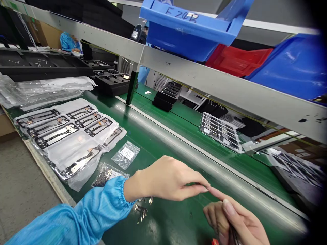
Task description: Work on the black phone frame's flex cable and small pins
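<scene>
Right hand (245, 221) — over green worktop (178, 219) | shelf (191, 72) — blue bins (184, 39)

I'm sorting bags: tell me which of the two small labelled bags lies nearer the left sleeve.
The bag beside the left sleeve, with a heap of slim metallic parts at one end; the other bag lies farther off, showing no heap.

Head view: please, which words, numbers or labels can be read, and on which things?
"F", handwritten on the blue bin; marks after it unclear.
Its white sticker: unreadable.
Label on the flat bag: too small.
Label on the bag of small parts: too small.
</scene>
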Demonstrator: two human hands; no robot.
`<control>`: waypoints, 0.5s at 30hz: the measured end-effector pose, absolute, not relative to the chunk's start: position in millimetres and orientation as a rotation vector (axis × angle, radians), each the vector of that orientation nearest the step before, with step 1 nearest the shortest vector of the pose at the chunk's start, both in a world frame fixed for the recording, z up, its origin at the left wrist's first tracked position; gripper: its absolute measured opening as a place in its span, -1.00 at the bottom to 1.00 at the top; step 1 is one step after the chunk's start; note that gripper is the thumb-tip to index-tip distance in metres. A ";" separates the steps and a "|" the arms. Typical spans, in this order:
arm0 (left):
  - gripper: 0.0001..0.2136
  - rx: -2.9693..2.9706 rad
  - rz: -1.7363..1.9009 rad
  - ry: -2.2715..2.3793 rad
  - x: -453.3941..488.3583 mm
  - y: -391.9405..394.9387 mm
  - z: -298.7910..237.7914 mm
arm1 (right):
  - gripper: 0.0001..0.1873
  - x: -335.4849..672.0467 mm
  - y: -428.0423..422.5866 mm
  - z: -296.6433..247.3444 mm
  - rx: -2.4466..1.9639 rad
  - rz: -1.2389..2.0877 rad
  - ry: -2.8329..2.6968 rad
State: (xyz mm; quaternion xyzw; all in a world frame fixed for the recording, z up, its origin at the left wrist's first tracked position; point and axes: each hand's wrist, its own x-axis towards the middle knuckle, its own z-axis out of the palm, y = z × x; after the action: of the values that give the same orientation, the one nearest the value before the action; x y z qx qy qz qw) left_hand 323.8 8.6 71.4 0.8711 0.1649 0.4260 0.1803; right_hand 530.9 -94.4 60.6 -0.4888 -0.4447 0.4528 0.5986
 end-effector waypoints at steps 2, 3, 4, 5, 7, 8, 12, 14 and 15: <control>-0.76 2.483 1.182 0.493 323.6 9.5 70.6 | -0.65 531.5 -95.5 61.0 -1.188 1.025 -1.013; -0.76 2.495 1.162 0.511 323.4 9.7 70.3 | -0.61 532.4 -96.2 60.9 -1.221 1.008 -1.015; -0.76 2.508 1.141 0.534 323.2 9.7 70.1 | -0.57 533.6 -97.2 60.7 -1.260 0.991 -1.028; -0.76 2.524 1.118 0.563 323.0 9.6 70.2 | -0.51 534.6 -98.1 60.4 -1.304 0.965 -1.057; -0.78 2.576 1.091 0.635 322.9 9.0 70.7 | -0.40 535.4 -100.2 60.0 -1.411 0.875 -1.157; -0.78 2.609 1.088 0.669 323.1 8.8 71.2 | -0.36 534.8 -101.1 60.2 -1.473 0.811 -1.217; -0.78 2.717 1.097 0.726 324.5 9.9 72.4 | -0.32 527.6 -103.1 63.0 -1.660 0.587 -1.410; -0.80 2.730 1.122 0.705 326.0 11.9 71.3 | -0.32 524.2 -103.2 64.2 -1.689 0.543 -1.465; -0.80 2.731 1.142 0.690 327.0 13.2 70.1 | -0.32 523.0 -103.1 64.4 -1.692 0.534 -1.491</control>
State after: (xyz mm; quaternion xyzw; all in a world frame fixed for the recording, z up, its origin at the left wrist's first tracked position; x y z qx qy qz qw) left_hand 327.0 13.2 70.1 0.8973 0.2267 0.3753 0.0511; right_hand 523.0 -103.1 64.4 -0.6688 -0.5896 0.2110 0.4006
